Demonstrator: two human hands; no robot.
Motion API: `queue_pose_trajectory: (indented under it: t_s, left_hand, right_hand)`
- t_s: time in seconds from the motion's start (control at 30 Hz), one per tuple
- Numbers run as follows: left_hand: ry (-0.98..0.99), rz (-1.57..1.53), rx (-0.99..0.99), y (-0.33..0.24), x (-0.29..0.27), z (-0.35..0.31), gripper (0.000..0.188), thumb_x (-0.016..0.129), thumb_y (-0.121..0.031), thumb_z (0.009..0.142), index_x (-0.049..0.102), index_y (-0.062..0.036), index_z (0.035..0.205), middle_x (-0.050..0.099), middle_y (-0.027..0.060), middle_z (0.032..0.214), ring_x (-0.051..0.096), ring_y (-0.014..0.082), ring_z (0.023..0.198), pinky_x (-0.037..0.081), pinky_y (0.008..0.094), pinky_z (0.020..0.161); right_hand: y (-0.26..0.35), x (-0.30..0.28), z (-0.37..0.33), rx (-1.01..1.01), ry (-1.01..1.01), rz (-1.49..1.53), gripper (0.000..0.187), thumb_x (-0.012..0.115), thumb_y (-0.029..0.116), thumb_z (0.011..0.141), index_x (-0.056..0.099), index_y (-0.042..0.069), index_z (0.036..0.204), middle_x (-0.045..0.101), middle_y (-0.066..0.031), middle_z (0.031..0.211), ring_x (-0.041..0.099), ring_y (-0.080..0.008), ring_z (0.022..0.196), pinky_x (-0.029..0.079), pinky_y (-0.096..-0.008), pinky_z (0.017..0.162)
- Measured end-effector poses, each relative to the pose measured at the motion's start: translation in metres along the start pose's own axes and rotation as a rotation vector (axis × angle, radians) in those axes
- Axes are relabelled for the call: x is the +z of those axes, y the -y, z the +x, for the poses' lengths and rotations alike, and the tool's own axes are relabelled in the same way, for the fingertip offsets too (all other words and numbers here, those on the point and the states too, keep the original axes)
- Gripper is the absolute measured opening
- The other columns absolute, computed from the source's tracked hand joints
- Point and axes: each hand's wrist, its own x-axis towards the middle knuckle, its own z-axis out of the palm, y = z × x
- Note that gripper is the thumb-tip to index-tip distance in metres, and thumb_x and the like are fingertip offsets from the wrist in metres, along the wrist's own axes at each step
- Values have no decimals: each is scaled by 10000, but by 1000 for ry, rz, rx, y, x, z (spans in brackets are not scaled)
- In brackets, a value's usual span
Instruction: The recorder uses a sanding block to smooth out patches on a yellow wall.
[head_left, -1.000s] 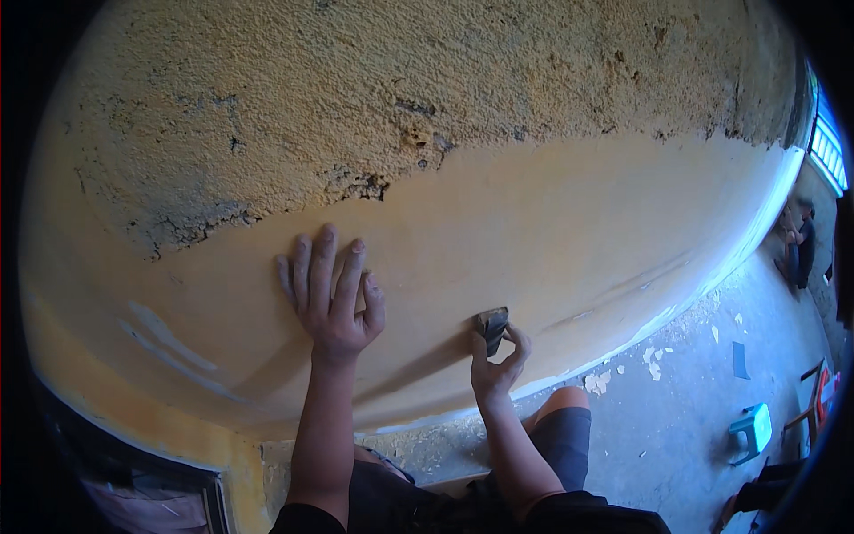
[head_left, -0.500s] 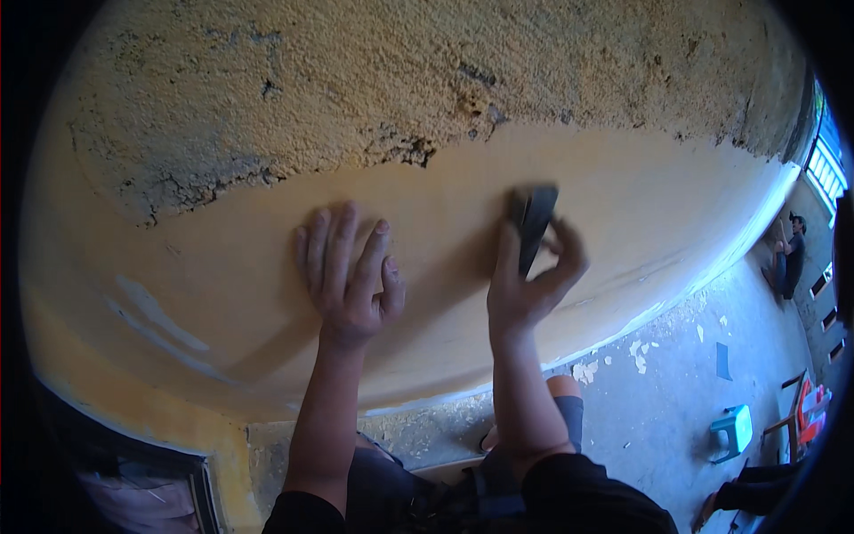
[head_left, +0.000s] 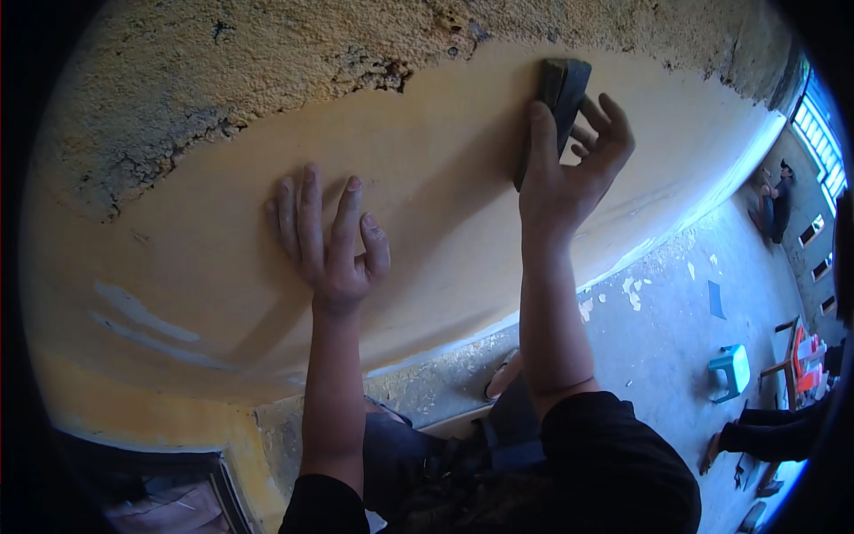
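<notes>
My right hand (head_left: 569,187) is closed on a dark sanding block (head_left: 564,100), its thumb along the left side and the fingers curled on the right. The block lies tilted on the smooth yellow wall (head_left: 436,169), its upper end just below rough, pitted plaster (head_left: 267,58). To the left, my left hand (head_left: 334,236) is open, fingers spread toward the same smooth surface; whether every fingertip touches cannot be told. It holds nothing. Shadows of both arms fall across the wall.
On the grey floor at right stand a turquoise stool (head_left: 731,372) and a red-topped table (head_left: 805,360). A person (head_left: 779,203) crouches at the far right; another's dark sleeve (head_left: 765,434) shows lower down. A dark-framed opening (head_left: 160,485) lies at lower left.
My right hand has slid the sanding block up the wall and slightly right, toward the rough plaster. The left hand sits slightly higher and further left. The whole view has shifted a little.
</notes>
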Motion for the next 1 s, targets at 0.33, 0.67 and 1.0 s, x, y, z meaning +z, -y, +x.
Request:
queue_pose_trajectory:
  t_s: [0.33, 0.67, 1.0]
  left_hand:
    - [-29, 10, -33, -3, -2, -1, 340, 490, -225, 918, 625, -36, 1167, 489, 249, 1342, 415, 441, 1281, 267, 556, 1078]
    - [-35, 49, -61, -6, 11, -5, 329, 489, -254, 918, 637, -93, 1163, 510, 218, 1336, 412, 418, 1288, 244, 537, 1099]
    - [-36, 108, 3, -1, 1, -2, 337, 513, -234, 924, 599, -4, 1155, 482, 277, 1326, 410, 456, 1264, 315, 556, 1046]
  right_hand:
    - [-21, -11, 9, -88, -18, -54, 560, 776, 133, 767, 477, 28, 1228, 545, -126, 1153, 554, -234, 970, 434, -349, 824]
    - [-103, -47, -99, -145, 161, -122, 555, 770, 94, 760, 465, 9, 1215, 525, -135, 1166, 566, -223, 956, 456, -342, 832]
    - [-88, -35, -80, -102, 68, -112, 524, 777, 80, 747, 498, 11, 1185, 560, -154, 1105, 542, -297, 973, 427, -387, 867]
